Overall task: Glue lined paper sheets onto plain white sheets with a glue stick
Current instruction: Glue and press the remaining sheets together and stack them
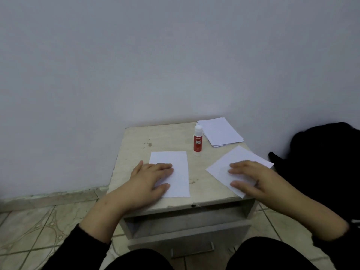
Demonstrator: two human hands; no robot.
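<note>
Nearest you: the open drawer (pixel 187 238) of the small table (pixel 136 151), a metal handle on its front, tiled floor below.

Your left hand (pixel 150 178) lies flat on the near sheet (pixel 178 172), fingers straight and close together, gripping nothing. Likely pinning it so thin paper doesn't slide on the worn, chipped top.

Your right hand (pixel 251 176) rests on the angled sheet (pixel 239 158), fingers straight, thumb spread toward you, nothing pinched. That sheet overhangs the right edge, so it needs the weight. Can't tell which sheet is lined; any ruling is too faint.

Behind, between the two: the glue stick (pixel 197 140), upright, capped, red label on a white tube, untouched. So gluing looks not started.

Farthest: a loose stack of sheets (pixel 221 131) at the back right corner by the wall, edges fanned.
</note>
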